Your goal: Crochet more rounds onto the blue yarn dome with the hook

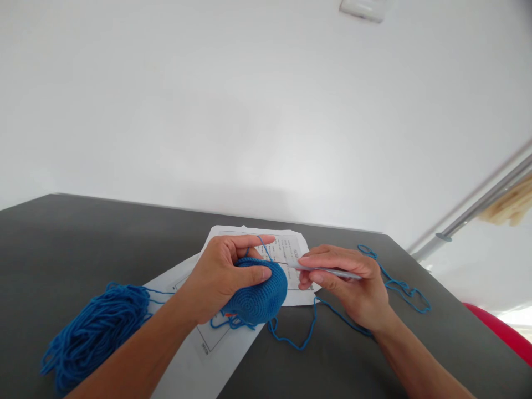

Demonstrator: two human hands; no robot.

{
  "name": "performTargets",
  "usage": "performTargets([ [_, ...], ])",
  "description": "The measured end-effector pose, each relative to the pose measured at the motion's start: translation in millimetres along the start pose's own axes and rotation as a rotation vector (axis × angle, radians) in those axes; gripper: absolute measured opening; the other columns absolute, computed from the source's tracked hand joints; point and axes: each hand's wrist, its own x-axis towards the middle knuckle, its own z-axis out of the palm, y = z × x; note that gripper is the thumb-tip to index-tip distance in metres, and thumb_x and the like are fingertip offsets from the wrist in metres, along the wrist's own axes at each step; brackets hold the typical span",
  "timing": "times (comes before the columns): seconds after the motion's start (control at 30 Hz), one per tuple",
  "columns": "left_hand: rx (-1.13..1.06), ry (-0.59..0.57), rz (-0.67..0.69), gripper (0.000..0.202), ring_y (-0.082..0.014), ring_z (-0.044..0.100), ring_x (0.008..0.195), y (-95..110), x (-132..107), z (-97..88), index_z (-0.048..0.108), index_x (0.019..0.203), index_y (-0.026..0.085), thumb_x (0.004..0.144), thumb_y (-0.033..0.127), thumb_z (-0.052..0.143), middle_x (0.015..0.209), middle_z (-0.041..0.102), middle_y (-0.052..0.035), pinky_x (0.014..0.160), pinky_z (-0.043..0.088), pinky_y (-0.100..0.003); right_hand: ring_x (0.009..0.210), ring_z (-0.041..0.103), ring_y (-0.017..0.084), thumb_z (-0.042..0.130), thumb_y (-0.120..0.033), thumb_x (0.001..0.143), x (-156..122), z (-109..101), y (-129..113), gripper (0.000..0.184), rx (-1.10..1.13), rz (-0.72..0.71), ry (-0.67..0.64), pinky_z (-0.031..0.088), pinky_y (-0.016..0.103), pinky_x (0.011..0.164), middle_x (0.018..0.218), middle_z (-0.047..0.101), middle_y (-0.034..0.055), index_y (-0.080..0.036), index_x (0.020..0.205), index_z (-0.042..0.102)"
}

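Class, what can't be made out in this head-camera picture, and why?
All in the head view:
1. Tip of the grey-handled tool: too small to tell whether it sits in stitches.
2. Words on the printed sheet: too small; the left hand covers part.
3. Orange patch: the blue crocheted piece leaves little showing.
4. Red object: cut off by the right edge.
5. White fixture: cut off by the top edge.

You see a blue crochet piece (264, 299) with concentric stitch rings, lower centre; blue yarn skein (100, 332), lower left; pale grey hook handle (343, 273).
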Motion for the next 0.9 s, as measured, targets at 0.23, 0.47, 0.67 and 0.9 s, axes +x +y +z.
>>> performTargets([
  [0.23,-0.018,-0.037,-0.015,0.056,-0.0066,0.052,0.04,-0.7,0.5,0.1,0.072,0.127,0.014,0.072,0.019,0.085,0.072,0.069,0.0013,0.033,0.038,-0.018,0.07,0.073,0.017,0.074,-0.019,0.093,0.5,-4.5,-1.4,0.019,0.011,0.0,-0.032,0.061,0.028,0.064,0.079,0.077,0.0068,-0.021,0.11,0.082],
  [0.47,0.014,-0.016,-0.009,0.047,-0.0099,0.06,0.055,-0.9,1.5,-3.6,0.079,0.116,0.016,0.07,0.02,0.087,0.075,0.069,-0.0002,0.046,0.045,-0.019,0.071,0.073,0.018,0.073,-0.018,0.093,0.8,-6.9,-2.8,0.019,-0.003,-0.007,-0.067,0.06,0.03,0.064,0.078,0.077,0.0071,-0.021,0.111,0.081],
  [0.67,0.031,-0.001,-0.008,0.048,-0.0095,0.056,0.054,-1.7,2.5,-2.9,0.079,0.116,0.017,0.069,0.023,0.087,0.073,0.066,0.0011,0.047,0.042,-0.021,0.071,0.072,0.019,0.072,-0.015,0.093,1.1,-7.8,-4.4,0.021,-0.043,-0.029,-0.068,0.059,0.032,0.062,0.078,0.077,0.0077,-0.021,0.112,0.081],
  [0.9,0.111,0.064,0.055,0.045,-0.0094,0.055,0.054,-1.2,2.0,-1.7,0.079,0.115,0.016,0.071,0.026,0.086,0.07,0.065,0.0019,0.047,0.04,-0.021,0.072,0.073,0.019,0.071,-0.008,0.091,1.2,-5.9,-6.7,0.028,-0.139,-0.077,-0.044,0.061,0.031,0.061,0.08,0.077,0.0074,-0.022,0.114,0.08],
])
